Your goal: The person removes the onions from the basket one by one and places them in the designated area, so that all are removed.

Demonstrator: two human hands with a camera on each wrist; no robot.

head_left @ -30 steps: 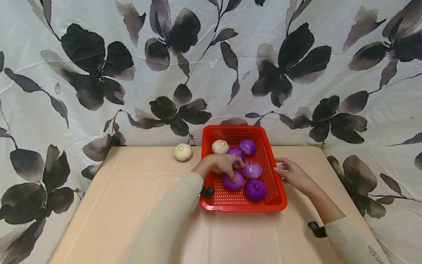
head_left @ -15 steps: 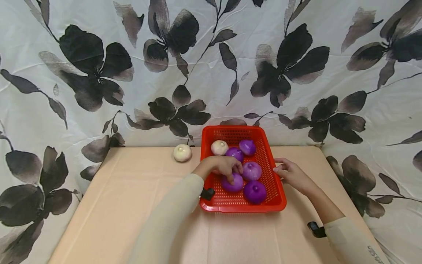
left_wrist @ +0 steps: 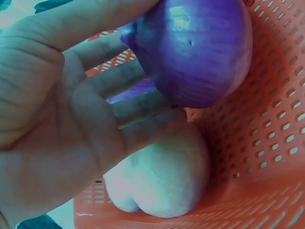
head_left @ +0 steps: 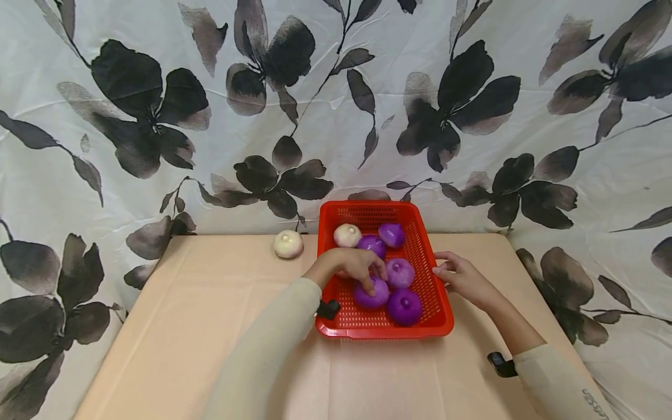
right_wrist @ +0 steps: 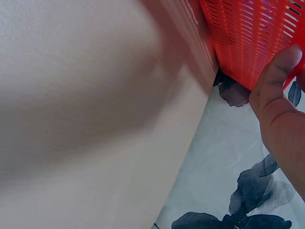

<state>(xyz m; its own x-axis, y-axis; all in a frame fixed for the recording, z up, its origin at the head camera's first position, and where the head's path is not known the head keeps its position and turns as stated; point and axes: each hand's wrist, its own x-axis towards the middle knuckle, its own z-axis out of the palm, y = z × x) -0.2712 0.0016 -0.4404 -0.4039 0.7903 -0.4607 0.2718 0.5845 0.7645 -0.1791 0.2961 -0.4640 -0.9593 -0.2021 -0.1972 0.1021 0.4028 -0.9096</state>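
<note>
A red slotted plastic basket stands at the table's back edge with several purple onions and a white onion in it. My left hand reaches over its left wall and holds the front-left purple onion between thumb and fingers. In the left wrist view that purple onion is between the thumb and the fingertips, with pale onions below the hand. A lighter purple onion and a dark one lie beside it. My right hand pinches the basket's right rim, thumb on the outer side.
Another white onion lies on the beige table, left of the basket near the back edge. Behind the table hangs a white cloth with dark flowers. A black wrist camera sits at the right sleeve.
My left fingers have drawn in around the purple onion, which has shifted very slightly toward the front. My right hand stays at the rim. The head view has moved a little.
</note>
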